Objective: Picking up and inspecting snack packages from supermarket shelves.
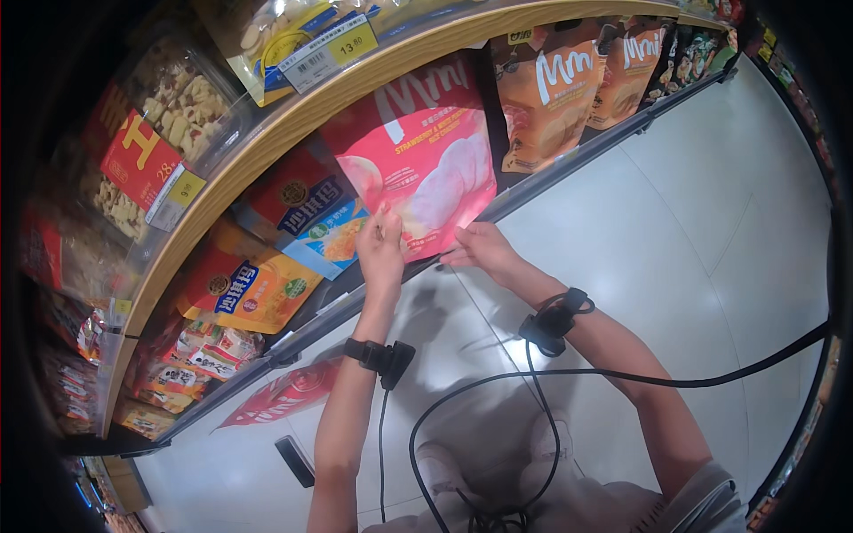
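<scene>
A large pink bag of strawberry and white peach rice crackers (440, 153) stands tilted at the front of a lower shelf, between orange pouches and blue-red snack bags. My left hand (381, 243) pinches its lower left edge, with the thumb on the front. At the lower right corner my right hand (481, 248) has its thumb against the bag and its fingers partly beneath. Left of the bag lie a red and blue snack bag (300, 213) and an orange one (256, 286). Orange pouches (550, 100) stand to its right. Both wrists carry black strapped devices with cables.
A wooden upper shelf edge (280, 126) curves above, bearing price tags and tubs of nuts (180, 100). Below the dark lower shelf rail (533, 186), a red bag (286, 393) and a dark flat object (294, 461) lie on the floor. A black cable (600, 374) crosses before me.
</scene>
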Motion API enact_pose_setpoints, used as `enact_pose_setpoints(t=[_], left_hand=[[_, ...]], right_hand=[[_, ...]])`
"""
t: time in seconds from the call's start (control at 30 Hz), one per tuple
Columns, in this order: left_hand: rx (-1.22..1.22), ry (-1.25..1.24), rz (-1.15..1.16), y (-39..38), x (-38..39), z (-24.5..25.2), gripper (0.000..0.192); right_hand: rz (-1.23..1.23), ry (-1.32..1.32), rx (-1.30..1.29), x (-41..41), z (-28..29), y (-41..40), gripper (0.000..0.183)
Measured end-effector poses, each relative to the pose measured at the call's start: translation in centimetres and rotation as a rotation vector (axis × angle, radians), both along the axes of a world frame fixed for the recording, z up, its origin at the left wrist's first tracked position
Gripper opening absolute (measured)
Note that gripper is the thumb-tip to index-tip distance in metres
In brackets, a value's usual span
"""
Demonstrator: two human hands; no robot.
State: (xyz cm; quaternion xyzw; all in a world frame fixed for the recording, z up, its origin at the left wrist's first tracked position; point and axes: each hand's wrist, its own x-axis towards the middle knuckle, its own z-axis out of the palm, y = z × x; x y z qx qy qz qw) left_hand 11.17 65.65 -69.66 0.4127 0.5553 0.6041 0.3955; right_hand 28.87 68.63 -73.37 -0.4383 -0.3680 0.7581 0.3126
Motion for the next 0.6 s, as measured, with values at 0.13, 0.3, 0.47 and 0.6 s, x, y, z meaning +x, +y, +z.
enact_pose_setpoints(t=[0.13,0.3,0.47,0.6], left_hand=[[0.022,0.054,-0.025,2.5,0.0,0.4,0.038],[-0.008,0.064,0.074,4.7,-0.6,-1.2,0.026],[-0.019,0.038,0.146,4.8,0.4,-1.7,0.013],[0.074,-0.044,0.238,5.3,-0.8,-3.0,0.016]], right_hand=[[0.013,0.012,0.002,0.3,-0.2,1.6,0.032],[0.101,-0.012,-0.087,0.0,0.5,2.6,0.028],[0.188,-0.216,-0.078,1.6,1.4,2.9,0.022],[0.142,-0.166,-0.047,1.0,2.0,2.1,0.022]])
